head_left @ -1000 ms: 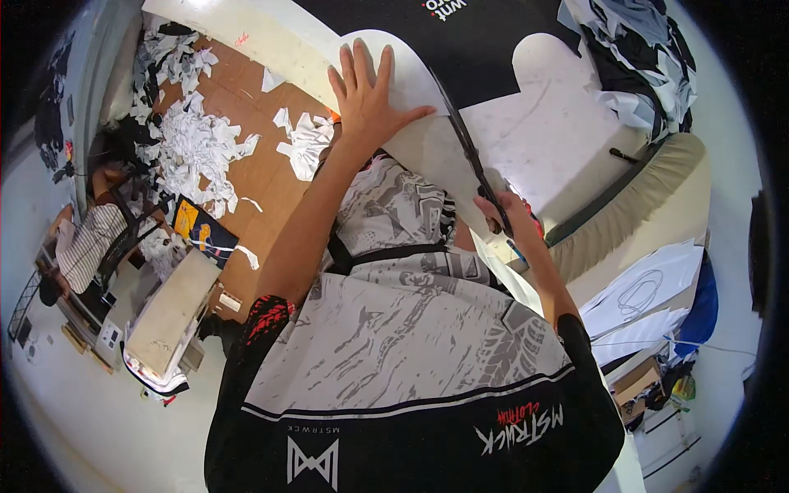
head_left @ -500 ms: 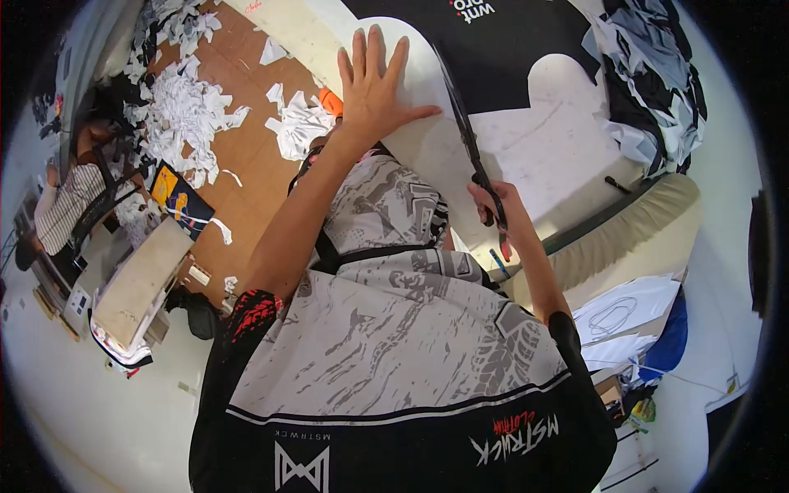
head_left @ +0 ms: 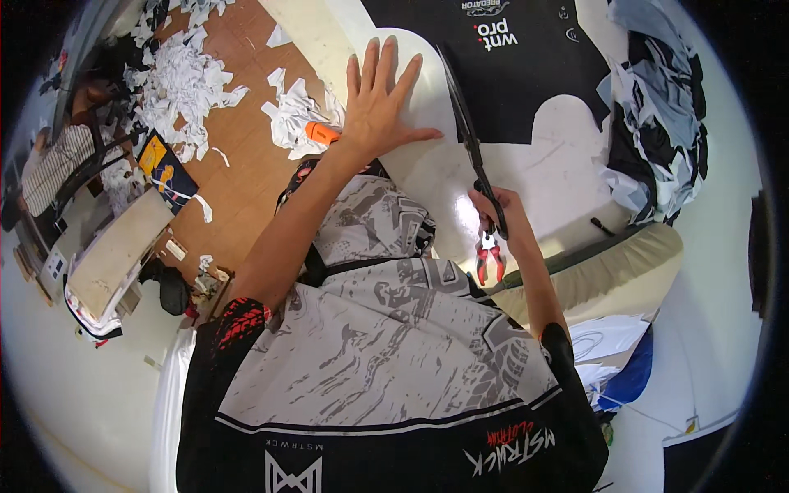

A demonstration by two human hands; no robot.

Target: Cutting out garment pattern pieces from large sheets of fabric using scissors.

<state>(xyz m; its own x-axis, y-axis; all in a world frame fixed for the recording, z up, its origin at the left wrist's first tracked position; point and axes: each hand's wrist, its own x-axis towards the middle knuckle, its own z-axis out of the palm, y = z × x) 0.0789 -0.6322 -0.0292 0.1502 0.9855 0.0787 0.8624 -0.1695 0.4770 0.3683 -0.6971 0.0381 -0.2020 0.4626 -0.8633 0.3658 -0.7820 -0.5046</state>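
My left hand lies flat with fingers spread on a white piece with a rounded end. In my right hand is a pair of long dark scissors, held by the handles. Their blades point away from me along the seam between the white piece and a black printed fabric panel. Whether the blades are parted is hard to see. Red-handled pliers lie on the table just below my right hand.
White scraps cover the brown floor at left, and an orange object sits near my left wrist. Grey and black cloth is heaped at the table's right side. A small black item lies by the padded beige edge. A person in stripes is far left.
My view has shifted, so the table and black panel sit lower in the picture and the pliers show more fully. Both hands keep nearly the same pose.
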